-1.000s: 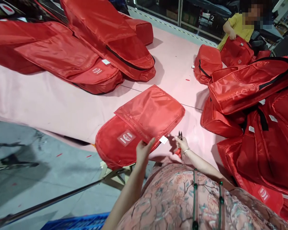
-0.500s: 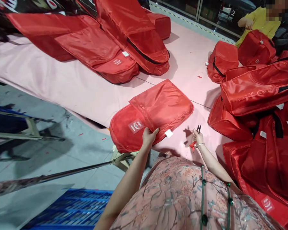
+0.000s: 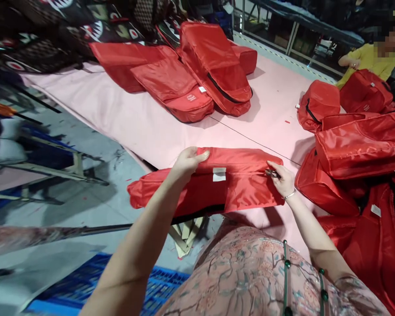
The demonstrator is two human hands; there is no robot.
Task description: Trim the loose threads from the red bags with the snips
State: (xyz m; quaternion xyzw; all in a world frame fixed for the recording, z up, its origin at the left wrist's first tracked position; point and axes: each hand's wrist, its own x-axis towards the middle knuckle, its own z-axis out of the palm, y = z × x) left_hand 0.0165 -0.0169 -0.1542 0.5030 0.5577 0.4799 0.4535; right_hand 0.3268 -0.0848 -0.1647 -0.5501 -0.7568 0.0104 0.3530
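Okay, red bag [image 3: 197,195] hangs at the pink table's [image 3: 273,105] near edge, left hand [image 3: 186,163] gripping it, right hand [image 3: 285,179] curled round snips [image 3: 272,173] at its end; best keep fabric taut, blades clear.

Pink top [image 3: 237,276], floral print: thin dark branches, grey-blue leaves, coral blossoms. Two narrow green trim strips [image 3: 285,281] run down the front, set with round, shiny dark-green buttons [image 3: 287,263]. Right sleeve [image 3: 357,287] same print, probably elbow-length, cut off near frame edge. Slim silvery bracelet [image 3: 290,194], right wrist. Left forearm bare.
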